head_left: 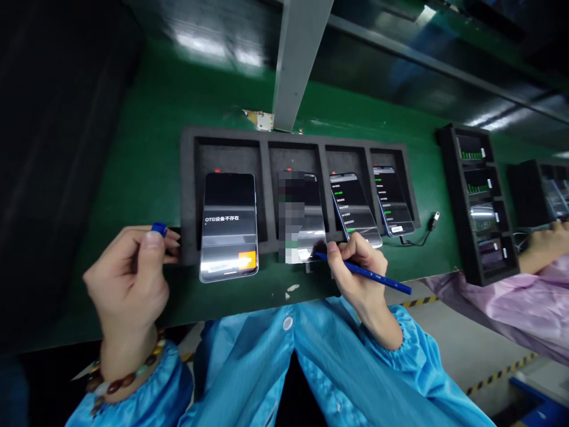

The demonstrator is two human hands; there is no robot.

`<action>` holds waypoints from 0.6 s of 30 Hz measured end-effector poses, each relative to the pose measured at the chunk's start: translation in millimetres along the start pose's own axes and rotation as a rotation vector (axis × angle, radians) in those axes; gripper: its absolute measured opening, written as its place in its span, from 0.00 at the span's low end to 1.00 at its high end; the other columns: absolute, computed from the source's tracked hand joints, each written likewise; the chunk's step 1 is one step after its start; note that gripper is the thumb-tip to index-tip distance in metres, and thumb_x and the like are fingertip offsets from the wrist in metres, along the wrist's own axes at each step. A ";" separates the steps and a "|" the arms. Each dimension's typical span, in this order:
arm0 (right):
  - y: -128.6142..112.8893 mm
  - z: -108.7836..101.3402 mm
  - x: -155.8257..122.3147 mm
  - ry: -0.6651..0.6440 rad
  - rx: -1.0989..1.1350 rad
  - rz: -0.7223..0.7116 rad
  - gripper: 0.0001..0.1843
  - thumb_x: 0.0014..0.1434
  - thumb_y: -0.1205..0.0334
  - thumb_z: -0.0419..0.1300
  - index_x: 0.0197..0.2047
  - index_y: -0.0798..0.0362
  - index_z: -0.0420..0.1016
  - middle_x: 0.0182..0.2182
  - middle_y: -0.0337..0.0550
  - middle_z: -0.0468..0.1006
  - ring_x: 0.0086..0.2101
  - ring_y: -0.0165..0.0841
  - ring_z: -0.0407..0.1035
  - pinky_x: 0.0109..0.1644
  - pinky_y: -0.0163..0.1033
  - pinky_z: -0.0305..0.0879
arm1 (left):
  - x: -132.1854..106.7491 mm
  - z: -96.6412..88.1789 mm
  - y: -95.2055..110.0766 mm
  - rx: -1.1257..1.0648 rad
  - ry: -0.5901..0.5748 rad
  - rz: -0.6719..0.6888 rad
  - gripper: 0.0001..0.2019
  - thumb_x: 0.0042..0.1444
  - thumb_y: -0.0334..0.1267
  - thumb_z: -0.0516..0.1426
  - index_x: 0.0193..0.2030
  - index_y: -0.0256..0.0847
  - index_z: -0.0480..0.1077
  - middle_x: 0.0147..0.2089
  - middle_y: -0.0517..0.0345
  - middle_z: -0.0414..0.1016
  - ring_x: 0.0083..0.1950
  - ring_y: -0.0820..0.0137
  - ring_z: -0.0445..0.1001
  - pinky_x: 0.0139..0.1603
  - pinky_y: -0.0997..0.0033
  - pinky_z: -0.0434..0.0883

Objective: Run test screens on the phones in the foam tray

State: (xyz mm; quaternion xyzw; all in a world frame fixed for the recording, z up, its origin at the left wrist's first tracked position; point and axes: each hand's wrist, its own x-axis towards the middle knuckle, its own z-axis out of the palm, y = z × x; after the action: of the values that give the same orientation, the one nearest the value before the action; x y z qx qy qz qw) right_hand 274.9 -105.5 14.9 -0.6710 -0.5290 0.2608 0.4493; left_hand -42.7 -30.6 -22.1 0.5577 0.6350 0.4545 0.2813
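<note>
My right hand (361, 267) grips a blue pen (377, 277), its tip end near the lower edge of a phone (311, 213) whose screen is partly blurred out. Between the thumb and fingers of my left hand (133, 276) is a small blue cap (159, 228), left of the tray. Another phone (229, 225), lit with Chinese text and an orange button, leans in the leftmost compartment of a black foam tray (189, 196). Two further phones, one (355, 207) close above my right hand and one (392, 201) at the right, show lists with green lines.
A cable with a metal plug (433, 222) lies right of the tray on the green table (151, 118). Farther right stands a second black tray (473, 261) holding several phones, beside a co-worker's hand (544, 246) and pink sleeve. A grey metal post (299, 65) rises behind.
</note>
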 end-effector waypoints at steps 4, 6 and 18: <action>1.6 1.4 -2.2 -0.041 0.080 0.046 0.25 0.75 0.57 0.66 0.29 0.47 0.58 0.19 0.28 0.66 0.19 0.25 0.59 0.26 0.35 0.58 | -0.6 -0.9 -4.0 0.003 0.002 0.002 0.16 0.71 0.46 0.62 0.34 0.38 0.77 0.38 0.56 0.80 0.36 0.70 0.78 0.31 0.73 0.75; 0.6 1.4 -2.3 -0.062 0.134 0.084 0.26 0.75 0.55 0.66 0.29 0.46 0.58 0.18 0.28 0.67 0.18 0.25 0.60 0.26 0.36 0.58 | -0.9 -1.6 -5.8 0.011 -0.003 -0.008 0.16 0.72 0.46 0.61 0.35 0.37 0.78 0.38 0.55 0.79 0.36 0.70 0.78 0.32 0.73 0.76; 33.4 -84.5 22.2 0.260 0.071 0.064 0.30 0.65 0.50 0.78 0.26 0.47 0.62 0.17 0.30 0.71 0.17 0.26 0.63 0.22 0.35 0.58 | 3.7 1.0 -8.7 0.057 0.045 -0.073 0.15 0.65 0.49 0.63 0.36 0.38 0.77 0.36 0.56 0.79 0.32 0.70 0.77 0.29 0.73 0.75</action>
State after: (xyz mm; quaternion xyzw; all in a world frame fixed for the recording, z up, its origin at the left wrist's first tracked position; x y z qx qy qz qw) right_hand 367.3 -113.3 27.1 -0.6993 -0.4352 0.2044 0.5289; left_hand -46.6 -26.5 -29.8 0.5315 0.6737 0.4383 0.2674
